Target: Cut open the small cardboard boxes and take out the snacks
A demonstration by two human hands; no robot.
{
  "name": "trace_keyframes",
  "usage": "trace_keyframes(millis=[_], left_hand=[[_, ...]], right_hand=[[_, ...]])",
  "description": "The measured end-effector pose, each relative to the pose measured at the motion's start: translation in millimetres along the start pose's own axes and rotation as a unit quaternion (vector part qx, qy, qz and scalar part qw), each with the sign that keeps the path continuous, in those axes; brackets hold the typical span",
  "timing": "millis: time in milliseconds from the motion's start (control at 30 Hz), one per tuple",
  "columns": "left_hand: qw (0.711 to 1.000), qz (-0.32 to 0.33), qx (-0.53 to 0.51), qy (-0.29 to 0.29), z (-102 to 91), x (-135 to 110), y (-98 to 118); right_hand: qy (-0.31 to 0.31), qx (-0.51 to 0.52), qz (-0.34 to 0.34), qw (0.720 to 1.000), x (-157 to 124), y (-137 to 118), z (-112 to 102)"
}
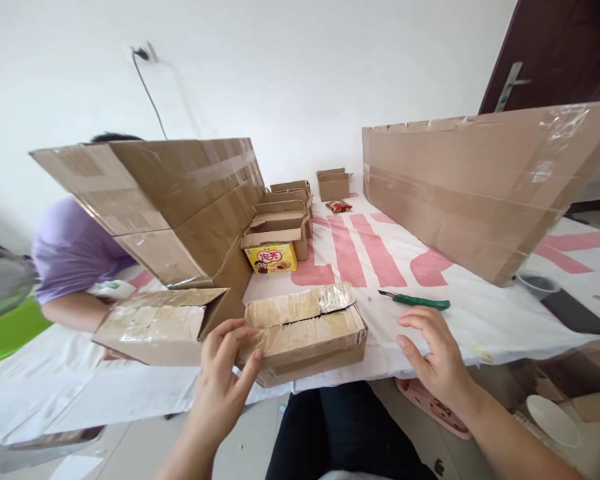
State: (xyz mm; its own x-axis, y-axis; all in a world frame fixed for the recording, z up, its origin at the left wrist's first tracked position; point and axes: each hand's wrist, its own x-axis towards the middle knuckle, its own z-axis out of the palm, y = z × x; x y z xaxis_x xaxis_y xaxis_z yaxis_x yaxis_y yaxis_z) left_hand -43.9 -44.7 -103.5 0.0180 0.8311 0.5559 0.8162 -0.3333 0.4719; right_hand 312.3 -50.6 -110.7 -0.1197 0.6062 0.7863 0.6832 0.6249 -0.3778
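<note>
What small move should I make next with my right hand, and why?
I'd probably bring your right hand to the box under your left hand and lift its near flap at the slit. The right hand looks empty, the left rests on the box's left end, and the knife lies apart from both hands.

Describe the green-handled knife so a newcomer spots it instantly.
Start at the tall cardboard partition on the right. On the cloth left of its near end, just beyond the right hand, lies the knife. Unlike the brown box further left, it is slim, with a green handle and a blade pointing left.
</note>
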Motion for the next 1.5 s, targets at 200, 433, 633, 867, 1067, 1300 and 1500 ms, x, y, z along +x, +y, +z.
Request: trace_keyframes(millis=[200, 433, 633, 867, 1067, 1300, 1500], left_hand=[[0.992, 0.064, 0.087, -0.061, -10.1, 9.7, 8.0], [0.985, 0.077, 0.118, -0.094, -16.5, 19.9, 13.7], [0.992, 0.101, 0.022, -0.067, -19.8, 14.3, 22.9], [0.974, 0.201, -0.089, 0.046, -16.2, -8.6, 27.1], [0.940, 0.341, -0.015, -0.029, -19.7, -20.8, 44.2], [0.950, 0.310, -0.007, -0.030, -8.8, -31.0, 43.7], [0.950, 0.310, -0.002, -0.035, -4.7, -30.6, 52.1]], right_hand=[[-0.110, 0.038, -0.115, 0.987, 45.1, -42.4, 27.7], [-0.221, -0.084, -0.107, 0.966, 66.4, -56.0, 54.6], [-0.195, -0.066, -0.119, 0.971, 68.8, -55.3, 48.0], [-0.135, 0.089, -0.096, 0.982, 68.9, -58.0, 21.3], [-0.285, 0.201, 0.096, 0.932, 83.0, -44.6, 2.3], [-0.236, 0.029, -0.164, 0.957, 115.5, -8.0, 50.8], [-0.284, -0.093, -0.332, 0.894, 138.3, -12.7, 75.3]])
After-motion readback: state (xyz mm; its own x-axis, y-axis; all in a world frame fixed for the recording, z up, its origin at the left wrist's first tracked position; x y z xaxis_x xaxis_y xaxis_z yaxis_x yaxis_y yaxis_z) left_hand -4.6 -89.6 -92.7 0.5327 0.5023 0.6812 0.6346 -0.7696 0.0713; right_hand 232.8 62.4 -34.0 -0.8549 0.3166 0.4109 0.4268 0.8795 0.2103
